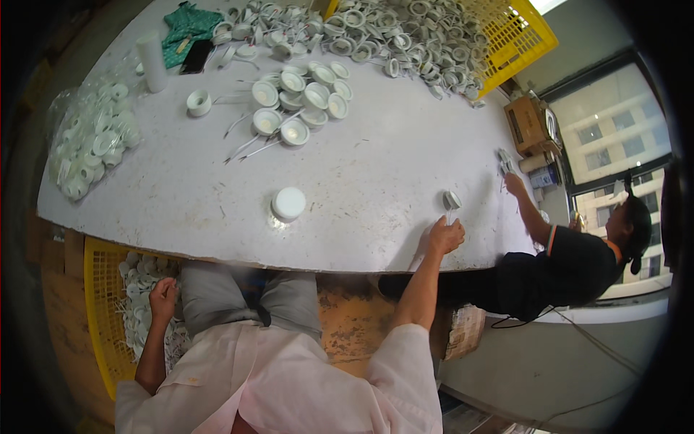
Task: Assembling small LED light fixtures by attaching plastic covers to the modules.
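At the right front of the table, my right hand [447, 235] is closed in a pinch on the thin wire of a small round white lamp fitting [452, 200], which sits just beyond the fingertips. My left hand [163, 299] is down at the left, by my thigh, above a yellow crate [99, 311] of white discs with wires. Its fingers are curled together; anything between them is too small to make out. Between the two hands, farther in on the table, a white round cap-like piece [289, 203] stands alone.
Wired white cups [295, 132] cluster mid-table, and a large pile of rings [405, 36] spills from a tipped yellow crate [517, 43]. A bag of white rings [94, 145] lies left, near a white roll [151, 64] and a phone [196, 56]. A co-worker [571, 267] works at right.
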A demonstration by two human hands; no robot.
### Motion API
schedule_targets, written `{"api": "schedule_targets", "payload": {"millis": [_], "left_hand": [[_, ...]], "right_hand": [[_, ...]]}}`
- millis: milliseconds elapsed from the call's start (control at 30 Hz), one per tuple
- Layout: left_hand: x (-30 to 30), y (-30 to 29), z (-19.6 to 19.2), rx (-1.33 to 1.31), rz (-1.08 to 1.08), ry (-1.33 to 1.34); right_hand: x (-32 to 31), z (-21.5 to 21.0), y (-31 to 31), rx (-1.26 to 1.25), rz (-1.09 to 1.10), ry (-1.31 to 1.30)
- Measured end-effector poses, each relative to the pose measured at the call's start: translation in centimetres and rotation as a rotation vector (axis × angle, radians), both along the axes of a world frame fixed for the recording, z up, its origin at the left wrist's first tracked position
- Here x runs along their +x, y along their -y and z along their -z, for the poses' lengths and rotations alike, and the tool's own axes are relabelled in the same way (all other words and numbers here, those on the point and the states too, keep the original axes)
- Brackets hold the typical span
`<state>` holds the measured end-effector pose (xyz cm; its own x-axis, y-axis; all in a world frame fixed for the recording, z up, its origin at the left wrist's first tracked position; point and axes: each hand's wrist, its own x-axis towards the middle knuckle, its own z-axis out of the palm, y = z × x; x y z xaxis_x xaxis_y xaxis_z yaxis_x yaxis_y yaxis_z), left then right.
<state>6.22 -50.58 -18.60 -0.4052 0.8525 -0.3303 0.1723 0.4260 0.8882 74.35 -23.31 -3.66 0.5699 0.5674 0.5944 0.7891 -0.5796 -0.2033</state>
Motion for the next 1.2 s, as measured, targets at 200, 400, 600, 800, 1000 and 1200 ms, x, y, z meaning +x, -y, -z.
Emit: {"api": "schedule_targets", "payload": {"millis": [200, 400, 600, 800, 1000, 1200], "left_hand": [[6.1, -3.2, -7.9, 0.099, 0.121, -0.026], [13.4, -7.7, -14.9, 0.211, 0.392, -0.088], [21.0, -13.0, -18.3, 0.148, 0.803, 0.329], [29.3, -18.0, -20.9, 0.329, 0.742, 0.545], [28.6, -18.1, -21.7, 0.461, 0.669, 0.251], [25.7, -16.7, -20.3, 0.470, 0.585, 0.196]], "right_hand": [[4.0, 0.5, -2.7, -0.310, 0.172, -0.351], [2.9, 2.0, -1.1, -0.062, -0.054, -0.448], [-8.0, 0.4, 4.3, 0.334, -0.434, -0.811], [-19.9, -1.8, 11.1, 0.333, -0.808, -1.312], [-25.4, -0.4, 14.8, 0.189, -0.977, -1.505], [-28.6, 1.7, 15.0, 0.141, -0.991, -1.479]]}}
